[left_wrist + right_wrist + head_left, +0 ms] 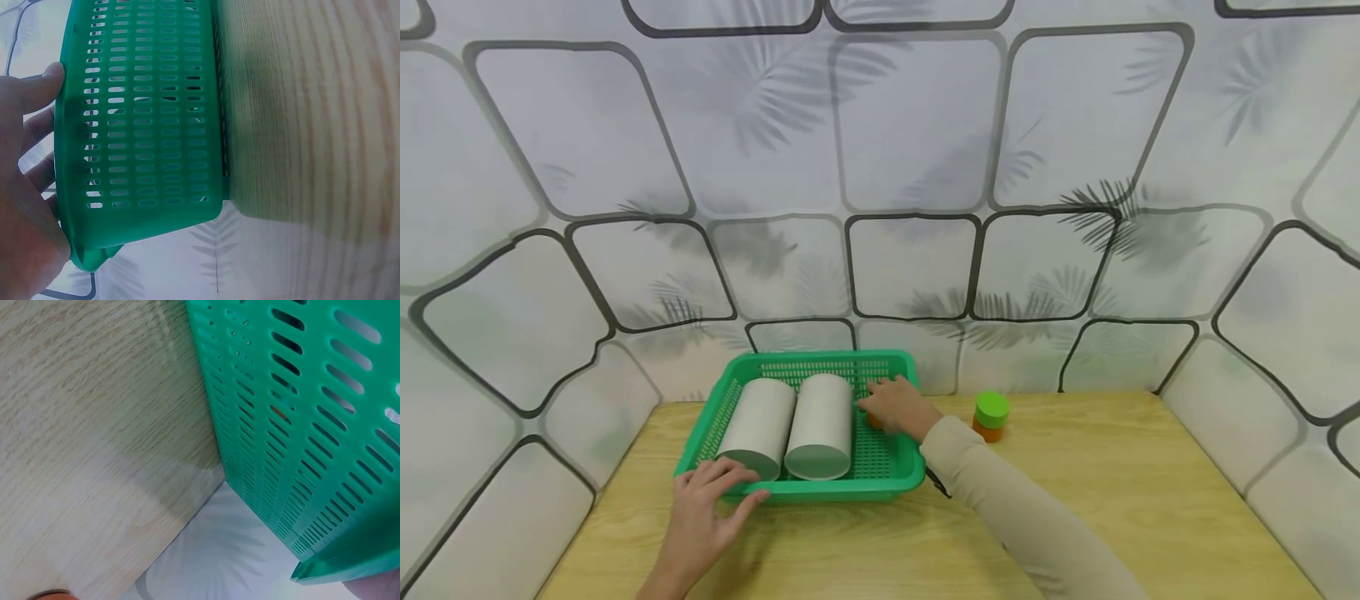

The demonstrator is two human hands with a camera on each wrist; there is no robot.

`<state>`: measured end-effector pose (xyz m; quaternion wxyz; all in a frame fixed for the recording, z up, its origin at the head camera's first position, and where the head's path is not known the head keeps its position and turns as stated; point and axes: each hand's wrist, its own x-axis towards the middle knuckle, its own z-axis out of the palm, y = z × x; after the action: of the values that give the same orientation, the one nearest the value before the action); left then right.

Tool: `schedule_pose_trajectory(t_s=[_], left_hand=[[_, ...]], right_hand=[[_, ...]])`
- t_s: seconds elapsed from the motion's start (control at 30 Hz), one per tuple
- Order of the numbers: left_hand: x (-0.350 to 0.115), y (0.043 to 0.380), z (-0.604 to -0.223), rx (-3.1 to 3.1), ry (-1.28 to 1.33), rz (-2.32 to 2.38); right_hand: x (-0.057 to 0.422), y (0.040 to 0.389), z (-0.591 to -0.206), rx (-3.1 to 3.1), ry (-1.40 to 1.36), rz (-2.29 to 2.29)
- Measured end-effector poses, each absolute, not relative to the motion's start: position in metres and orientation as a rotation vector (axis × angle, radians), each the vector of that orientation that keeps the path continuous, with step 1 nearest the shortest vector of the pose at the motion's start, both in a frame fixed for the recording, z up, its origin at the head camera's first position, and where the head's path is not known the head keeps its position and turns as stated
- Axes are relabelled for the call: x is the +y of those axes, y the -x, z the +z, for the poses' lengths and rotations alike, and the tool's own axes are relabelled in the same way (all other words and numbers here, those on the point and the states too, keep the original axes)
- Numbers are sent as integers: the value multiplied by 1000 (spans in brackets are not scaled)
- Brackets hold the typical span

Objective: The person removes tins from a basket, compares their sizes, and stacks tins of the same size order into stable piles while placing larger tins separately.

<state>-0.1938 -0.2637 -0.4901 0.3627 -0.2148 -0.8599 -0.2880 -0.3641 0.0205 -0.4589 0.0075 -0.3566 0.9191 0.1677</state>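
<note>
A green plastic basket (880, 486) with slotted walls stands on the table. Two white cylinders (820, 421) lie side by side in its left and middle part. At the basket's front left corner my left hand (703, 504) grips the rim, thumb on the near side and fingers over the edge. My right hand (901, 407) reaches inside at the right, its fingers around a small orange jar (874, 421), mostly hidden beneath them. Through the slots in the right wrist view, a sliver of orange shows behind the basket wall (300, 425).
Another orange jar with a green lid (992, 414) stands on the wooden table (1120, 475), to the right of the basket and close beyond my right sleeve (1015, 508). Patterned white walls (917, 267) close off the table's back and sides.
</note>
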Motion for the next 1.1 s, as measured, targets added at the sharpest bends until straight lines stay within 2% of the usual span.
schedule_pose_trajectory(t_s=[0.4,0.6,1.1], left_hand=[[-263,192,-491,-2208,554,-733],[-264,194,-491,-2196,558,-697],[-263,193,-491,-2207,553,-698]], right_hand=[[24,359,-451,2900,1175,345],[29,355,-443,2930,1309,195],[52,330,-420,3055,1463,-199]])
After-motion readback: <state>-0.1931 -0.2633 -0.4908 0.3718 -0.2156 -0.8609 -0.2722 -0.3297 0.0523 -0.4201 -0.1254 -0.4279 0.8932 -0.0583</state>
